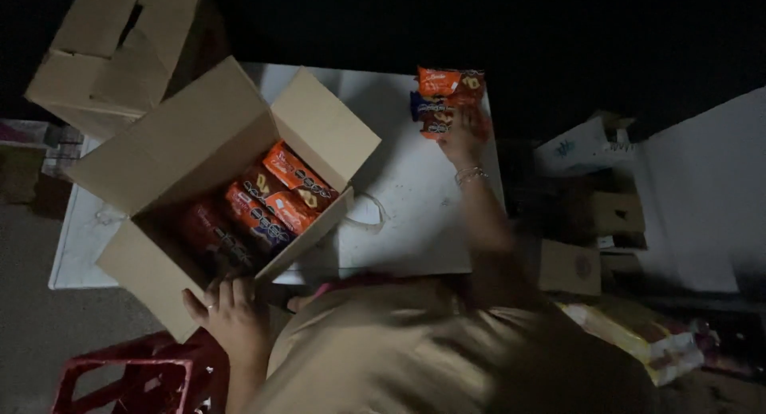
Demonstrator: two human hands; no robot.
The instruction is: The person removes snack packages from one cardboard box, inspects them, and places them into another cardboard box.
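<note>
Your right hand (463, 135) is stretched far out across the white tabletop (415, 199), its fingers closed around the near end of a small stack of orange and dark blue snack packets (444, 99). Your left hand (227, 310) rests close to your body on the near wall of the open brown cardboard box (183, 143), fingers draped over the edge; you are steadying the box rather than gripping it.

The packets in your right hand sit at the table's far right edge, well apart from the box, which lies to their left and nearer to you. Their long axis runs roughly across your view, left to right. Inside the box, more orange snack packets (275, 199) lie side by side in a slanted row, their long axes running diagonally from lower left to upper right, so the held stack is turned off that line. The right hand is the only one near the loose stack; the left is the nearer one to the box opening. A second, closed cardboard box (112, 47) stands beyond it at upper left.
</note>
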